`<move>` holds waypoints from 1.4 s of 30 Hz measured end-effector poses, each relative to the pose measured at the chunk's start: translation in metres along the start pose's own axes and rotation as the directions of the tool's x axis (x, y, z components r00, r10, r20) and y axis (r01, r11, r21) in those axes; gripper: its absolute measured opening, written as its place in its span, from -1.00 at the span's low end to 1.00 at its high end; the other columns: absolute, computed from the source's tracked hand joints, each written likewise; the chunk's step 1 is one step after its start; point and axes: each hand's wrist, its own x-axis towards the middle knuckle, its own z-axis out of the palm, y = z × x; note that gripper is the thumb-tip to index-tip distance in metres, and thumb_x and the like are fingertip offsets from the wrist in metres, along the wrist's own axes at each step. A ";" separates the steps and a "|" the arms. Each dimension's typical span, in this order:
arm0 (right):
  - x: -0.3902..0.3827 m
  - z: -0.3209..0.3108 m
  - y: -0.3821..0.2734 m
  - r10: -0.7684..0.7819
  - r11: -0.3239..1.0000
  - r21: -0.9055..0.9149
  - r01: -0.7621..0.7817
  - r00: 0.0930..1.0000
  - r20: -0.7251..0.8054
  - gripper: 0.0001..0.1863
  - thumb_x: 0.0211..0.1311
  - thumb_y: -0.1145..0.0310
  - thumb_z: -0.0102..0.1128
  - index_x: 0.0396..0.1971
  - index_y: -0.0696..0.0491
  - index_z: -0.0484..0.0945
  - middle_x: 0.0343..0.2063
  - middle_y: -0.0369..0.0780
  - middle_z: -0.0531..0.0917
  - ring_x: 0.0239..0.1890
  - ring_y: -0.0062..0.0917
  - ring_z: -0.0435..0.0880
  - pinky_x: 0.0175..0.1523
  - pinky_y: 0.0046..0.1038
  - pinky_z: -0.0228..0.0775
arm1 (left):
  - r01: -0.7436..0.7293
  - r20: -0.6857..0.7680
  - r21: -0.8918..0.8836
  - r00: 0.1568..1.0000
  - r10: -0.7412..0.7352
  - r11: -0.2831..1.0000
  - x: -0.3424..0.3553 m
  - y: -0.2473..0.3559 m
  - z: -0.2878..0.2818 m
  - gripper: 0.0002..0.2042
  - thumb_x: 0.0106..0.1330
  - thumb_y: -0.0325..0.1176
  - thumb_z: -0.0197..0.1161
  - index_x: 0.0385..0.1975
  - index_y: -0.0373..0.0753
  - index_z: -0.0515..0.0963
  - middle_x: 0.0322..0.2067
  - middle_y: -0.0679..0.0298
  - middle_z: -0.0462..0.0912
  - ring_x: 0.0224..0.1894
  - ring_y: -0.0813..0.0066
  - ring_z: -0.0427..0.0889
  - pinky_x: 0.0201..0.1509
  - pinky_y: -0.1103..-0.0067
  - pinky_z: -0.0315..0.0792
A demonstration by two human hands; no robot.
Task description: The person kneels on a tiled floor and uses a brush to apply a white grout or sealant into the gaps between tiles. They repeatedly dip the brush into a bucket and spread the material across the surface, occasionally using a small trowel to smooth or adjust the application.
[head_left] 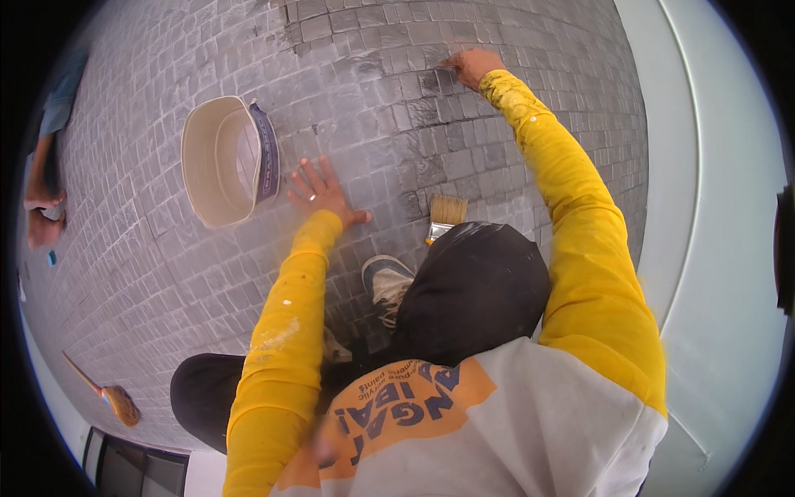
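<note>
Bright, diffuse light, fisheye-bent edges

- Paving [224, 298]: rough, stone-like blocks, matt grey on the left, darker with a slight sheen near the upper right.
- Tub [205, 161]: smooth, cream-coloured plastic, with a printed band on its side.
- Brush [448, 215]: coarse tan bristles in a shiny metal ferrule.
- Yellow sleeves [580, 207]: soft, creased cloth, speckled with paint-like marks.
- Trousers [472, 290]: matt black cloth.
- Wall [737, 166]: smooth, pale, painted-looking.
- Ring [312, 197]: bright metal.
- Broom [122, 404]: rough, fibrous head.
</note>
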 end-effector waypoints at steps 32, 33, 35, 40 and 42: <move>0.032 0.011 -0.224 -0.548 0.836 -0.240 0.493 0.736 -0.396 -0.63 0.20 0.38 0.08 0.00 -0.07 0.65 -0.07 -0.29 0.66 0.06 -0.33 0.56 0.16 -0.22 0.28 | -0.021 0.006 -0.032 1.000 0.022 0.999 -0.004 -0.003 -0.003 0.50 -0.19 0.23 0.56 0.44 -0.14 -0.64 0.43 -0.18 -0.74 0.45 -0.29 -0.76 0.41 -0.18 -0.56; 0.025 0.008 -0.223 -0.558 0.830 -0.211 0.516 0.759 -0.335 -0.64 0.20 0.36 0.09 0.00 -0.08 0.66 -0.07 -0.29 0.67 0.06 -0.34 0.56 0.17 -0.22 0.27 | -0.022 0.007 -0.034 1.000 0.022 0.999 -0.004 -0.004 -0.003 0.50 -0.19 0.23 0.57 0.44 -0.14 -0.64 0.43 -0.18 -0.74 0.45 -0.29 -0.76 0.41 -0.18 -0.57; 0.003 0.001 -0.207 -0.538 0.839 -0.130 0.528 0.841 -0.059 -0.64 0.20 0.32 0.11 0.00 -0.11 0.67 -0.08 -0.28 0.68 0.06 -0.35 0.56 0.17 -0.22 0.27 | -0.026 0.011 -0.039 1.000 0.026 0.999 -0.004 -0.004 -0.004 0.50 -0.20 0.22 0.57 0.44 -0.13 -0.63 0.43 -0.18 -0.74 0.45 -0.30 -0.76 0.41 -0.18 -0.57; -0.034 -0.015 -0.085 0.079 0.916 0.401 -0.006 0.983 -0.166 -0.65 0.23 0.29 0.11 0.00 -0.04 0.66 -0.09 -0.13 0.71 -0.05 -0.24 0.70 0.06 -0.23 0.50 | -0.031 -0.013 -0.036 0.999 0.030 0.999 -0.002 -0.004 -0.001 0.52 -0.21 0.22 0.58 0.43 -0.13 -0.66 0.43 -0.19 -0.74 0.45 -0.30 -0.75 0.42 -0.18 -0.57; -0.037 -0.008 -0.015 0.348 0.753 0.619 -0.224 0.933 -0.087 -0.58 0.17 0.21 0.22 0.01 0.06 0.62 -0.13 -0.04 0.71 -0.06 -0.16 0.70 0.07 -0.25 0.51 | -0.033 -0.008 -0.025 0.999 0.033 0.999 -0.001 -0.002 0.000 0.52 -0.20 0.23 0.57 0.43 -0.13 -0.67 0.43 -0.19 -0.74 0.45 -0.30 -0.75 0.42 -0.18 -0.57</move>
